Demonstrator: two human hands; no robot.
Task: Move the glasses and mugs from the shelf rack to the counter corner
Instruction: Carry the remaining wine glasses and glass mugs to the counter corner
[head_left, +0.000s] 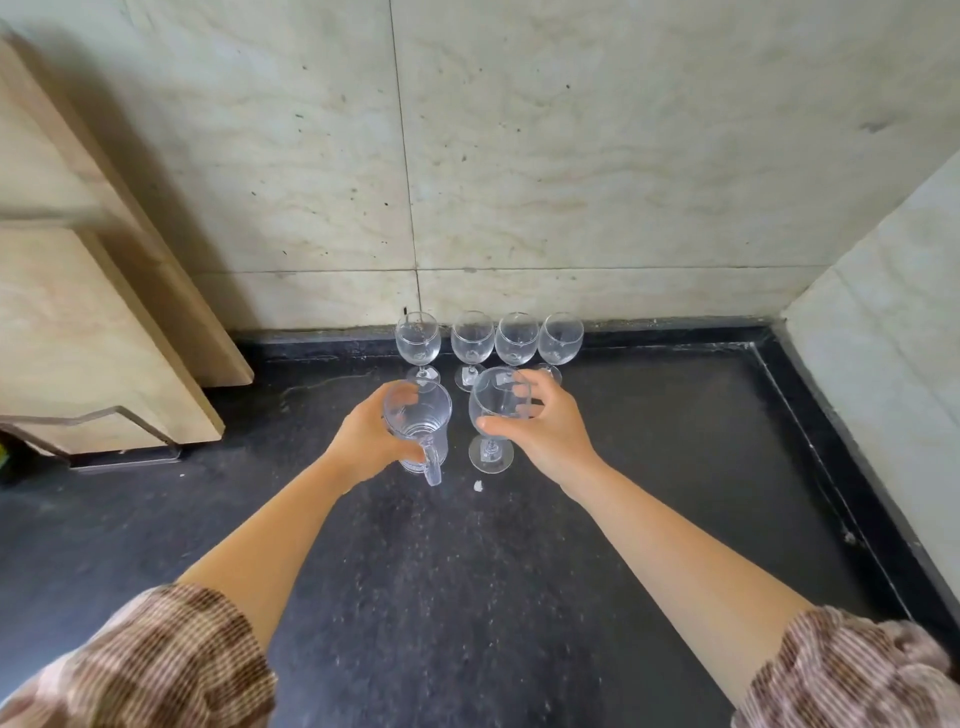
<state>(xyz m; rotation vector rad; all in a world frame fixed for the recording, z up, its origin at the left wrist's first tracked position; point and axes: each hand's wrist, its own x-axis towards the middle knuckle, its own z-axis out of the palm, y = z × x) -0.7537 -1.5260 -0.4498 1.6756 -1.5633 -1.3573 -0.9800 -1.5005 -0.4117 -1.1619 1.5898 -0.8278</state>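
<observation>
My left hand is wrapped around a clear glass mug with its handle turned toward me; the mug's base is at the black counter. My right hand grips the bowl of a clear wine glass, whose foot stands on the counter just right of the mug. Behind them, a row of several empty wine glasses stands upright along the back wall, near the counter corner.
Beige stone walls close the counter at the back and on the right. A wooden board structure leans at the left. A small white crumb lies on the counter near the mug. A raised black rim runs along the right.
</observation>
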